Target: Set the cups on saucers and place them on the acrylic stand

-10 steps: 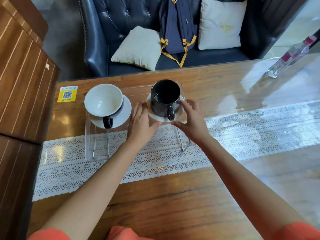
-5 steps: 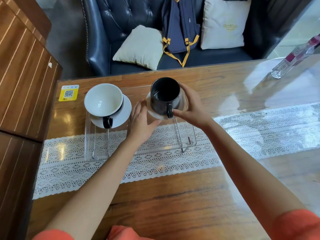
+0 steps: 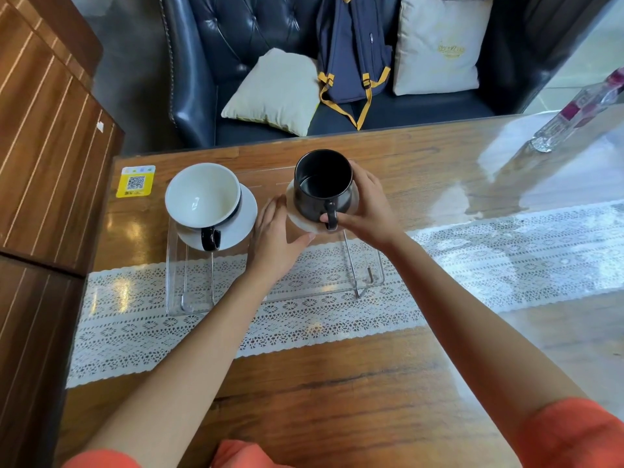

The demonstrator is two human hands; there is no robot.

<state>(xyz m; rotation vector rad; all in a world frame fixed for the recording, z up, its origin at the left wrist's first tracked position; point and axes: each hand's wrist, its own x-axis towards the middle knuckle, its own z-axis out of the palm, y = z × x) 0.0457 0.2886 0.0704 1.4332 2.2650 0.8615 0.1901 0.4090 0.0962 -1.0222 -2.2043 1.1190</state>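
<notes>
A clear acrylic stand [image 3: 366, 276] sits on the lace runner. On its left end rests a white-lined cup [image 3: 202, 194] with a dark handle, on a white saucer [image 3: 245, 214]. On the right end stands a black cup [image 3: 322, 184] on a white saucer [image 3: 299, 219]. My right hand [image 3: 369, 206] wraps around the black cup's right side, thumb at its handle. My left hand [image 3: 275, 236] rests against the saucer's left front edge, thumb under the rim.
A white lace runner [image 3: 506, 251] crosses the wooden table [image 3: 337, 383]. A yellow QR sticker [image 3: 135, 181] lies at the far left corner. A clear bottle [image 3: 574, 113] lies at the far right. A dark sofa with cushions and a blue backpack [image 3: 353, 52] stands behind.
My right hand moved from the saucer's front edge up around the black cup's side. The left hand stayed at the saucer's left edge.
</notes>
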